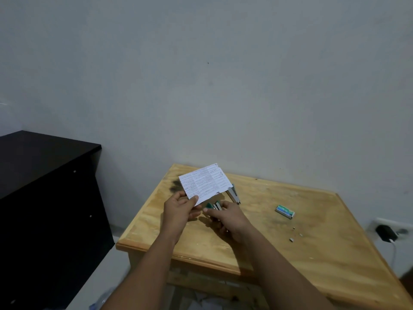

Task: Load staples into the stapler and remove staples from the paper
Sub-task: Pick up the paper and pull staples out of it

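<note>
Wooden table (290,253): left hand (178,211) pinches printed paper (204,183); right hand (228,217) grips opened green stapler (218,205).

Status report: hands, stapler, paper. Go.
Left hand pinches paper, held above table. Right hand grips open stapler. Staple box lies apart, nothing blocking.

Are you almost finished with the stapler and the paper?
Not yet, I think. The right hand holds the green stapler, which is swung open. The left hand pinches the printed paper above the wooden table. The staple box and a few loose staple bits lie nearby. Whether staples are loaded or removed, I can't tell.
</note>
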Available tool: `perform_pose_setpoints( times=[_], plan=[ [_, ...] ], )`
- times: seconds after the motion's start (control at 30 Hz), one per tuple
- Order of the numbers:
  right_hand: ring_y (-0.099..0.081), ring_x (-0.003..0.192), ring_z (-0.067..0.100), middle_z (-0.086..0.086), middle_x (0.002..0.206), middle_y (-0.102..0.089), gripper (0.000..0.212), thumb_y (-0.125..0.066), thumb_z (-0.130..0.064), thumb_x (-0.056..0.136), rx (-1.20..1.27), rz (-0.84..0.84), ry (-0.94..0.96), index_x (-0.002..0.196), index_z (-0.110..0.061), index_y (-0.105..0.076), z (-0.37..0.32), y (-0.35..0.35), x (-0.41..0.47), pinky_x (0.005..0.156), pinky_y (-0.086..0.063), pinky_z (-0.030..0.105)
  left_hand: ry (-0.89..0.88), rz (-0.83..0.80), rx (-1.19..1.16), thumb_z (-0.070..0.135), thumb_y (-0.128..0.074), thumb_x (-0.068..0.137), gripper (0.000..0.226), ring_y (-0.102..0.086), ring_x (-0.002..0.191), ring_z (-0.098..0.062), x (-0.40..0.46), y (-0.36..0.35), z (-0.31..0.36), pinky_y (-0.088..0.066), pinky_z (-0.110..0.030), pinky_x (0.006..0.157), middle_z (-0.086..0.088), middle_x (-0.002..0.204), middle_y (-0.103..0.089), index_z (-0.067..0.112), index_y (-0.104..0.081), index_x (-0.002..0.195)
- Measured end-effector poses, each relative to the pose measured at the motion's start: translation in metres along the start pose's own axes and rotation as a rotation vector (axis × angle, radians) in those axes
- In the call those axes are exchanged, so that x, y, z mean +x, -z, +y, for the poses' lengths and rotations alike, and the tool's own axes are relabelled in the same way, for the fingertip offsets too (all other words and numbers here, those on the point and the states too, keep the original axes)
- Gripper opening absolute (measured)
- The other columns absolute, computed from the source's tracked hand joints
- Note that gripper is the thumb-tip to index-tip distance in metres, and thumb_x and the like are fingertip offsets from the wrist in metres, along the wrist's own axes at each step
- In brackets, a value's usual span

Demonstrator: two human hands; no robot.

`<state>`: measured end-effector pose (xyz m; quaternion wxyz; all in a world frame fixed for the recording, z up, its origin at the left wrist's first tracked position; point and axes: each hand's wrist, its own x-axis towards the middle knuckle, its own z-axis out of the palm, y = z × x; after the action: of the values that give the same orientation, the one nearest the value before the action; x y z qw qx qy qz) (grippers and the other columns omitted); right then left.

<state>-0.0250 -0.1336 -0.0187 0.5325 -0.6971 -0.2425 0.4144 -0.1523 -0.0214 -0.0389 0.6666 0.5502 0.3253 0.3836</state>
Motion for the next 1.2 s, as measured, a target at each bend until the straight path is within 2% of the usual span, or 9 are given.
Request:
perform_pose_setpoints(
  times=[0.13,0.2,0.3,0.43,0.53,0.6,0.7,0.97,1.2],
  plan=[
    [-0.059,0.055,0.019,0.015,0.076,-0.074,0.022,-0.072,-0.019,0.095,-0.001,0.001,0.045,0.111,-0.004,-0.068,0.006,-0.003,-0.003,0.053,-0.051,0.030,0.013,0.026,-0.019,0.014,-0.075,0.096,0.020,-0.081,0.084,-0.025,-0.001,0.000,0.001,-0.065,-0.038,0.071,-0.005,0.096,-0.083,0.016,-0.068,0.114],
    [-0.063,0.056,0.019,0.017,0.082,-0.077,0.021,-0.074,-0.019,0.095,-0.029,0.006,0.112,0.111,-0.008,-0.068,0.009,-0.003,-0.006,0.052,-0.052,0.029,0.012,0.020,-0.015,0.013,-0.075,0.096,0.020,-0.081,0.083,-0.025,-0.002,-0.001,0.001,-0.065,-0.036,0.068,-0.005,0.094,-0.083,0.014,-0.068,0.114],
    [-0.067,0.062,0.014,0.008,0.079,-0.075,0.016,-0.072,-0.026,0.097,-0.128,0.104,0.175,0.105,-0.013,-0.074,0.011,-0.007,-0.006,0.053,-0.049,0.026,0.010,0.010,-0.007,0.012,-0.075,0.096,0.020,-0.081,0.084,-0.025,-0.003,-0.001,0.001,-0.065,-0.036,0.068,-0.005,0.095,-0.083,0.014,-0.067,0.115],
    [-0.050,0.057,0.013,-0.002,0.058,-0.057,0.046,-0.059,-0.049,0.101,-0.116,0.206,0.156,0.072,-0.016,-0.073,0.010,-0.013,-0.006,0.058,-0.039,0.029,0.002,0.002,0.011,0.012,-0.075,0.097,0.020,-0.081,0.083,-0.025,-0.004,-0.002,0.002,-0.065,-0.037,0.069,-0.003,0.095,-0.083,0.016,-0.066,0.114],
    [-0.053,0.051,0.015,0.007,0.065,-0.061,0.053,-0.056,-0.051,0.102,0.037,0.114,0.126,0.076,-0.008,-0.072,0.007,-0.011,-0.013,0.052,-0.047,0.027,-0.004,0.009,0.044,0.012,-0.074,0.097,0.022,-0.081,0.082,-0.023,-0.004,-0.003,0.001,-0.066,-0.037,0.069,-0.003,0.094,-0.083,0.015,-0.065,0.117],
    [-0.058,0.054,0.021,0.013,0.070,-0.062,0.051,-0.061,-0.047,0.102,0.136,0.037,0.103,0.086,-0.001,-0.074,0.005,-0.008,-0.018,0.058,-0.058,0.035,-0.017,0.014,0.063,0.013,-0.074,0.097,0.023,-0.081,0.082,-0.023,-0.004,-0.003,0.000,-0.066,-0.036,0.067,-0.003,0.094,-0.083,0.015,-0.065,0.118],
    [-0.064,0.061,0.022,0.013,0.074,-0.063,0.034,-0.065,-0.039,0.101,0.218,-0.011,0.077,0.107,-0.008,-0.080,0.005,-0.003,-0.018,0.071,-0.065,0.042,-0.029,0.013,0.066,0.013,-0.074,0.098,0.023,-0.081,0.081,-0.023,-0.004,-0.003,0.000,-0.065,-0.035,0.065,-0.003,0.093,-0.083,0.016,-0.064,0.118],
    [-0.072,0.092,0.028,0.023,0.101,-0.071,0.024,-0.071,-0.017,0.098,0.341,-0.058,0.053,0.117,-0.003,-0.075,0.011,0.008,-0.010,0.089,-0.063,0.053,-0.020,0.003,0.048,0.011,-0.074,0.098,0.020,-0.081,0.082,-0.026,-0.004,-0.003,-0.001,-0.066,-0.039,0.069,-0.007,0.091,-0.083,0.013,-0.064,0.115],
    [-0.072,0.092,0.028,0.022,0.102,-0.071,0.025,-0.070,-0.013,0.098,0.416,-0.091,-0.002,0.117,0.004,-0.073,0.010,0.013,-0.006,0.091,-0.061,0.056,-0.016,-0.017,0.048,0.012,-0.073,0.098,0.022,-0.081,0.085,-0.025,-0.003,-0.004,-0.002,-0.066,-0.043,0.072,-0.007,0.095,-0.083,0.014,-0.063,0.117]
  ],
)
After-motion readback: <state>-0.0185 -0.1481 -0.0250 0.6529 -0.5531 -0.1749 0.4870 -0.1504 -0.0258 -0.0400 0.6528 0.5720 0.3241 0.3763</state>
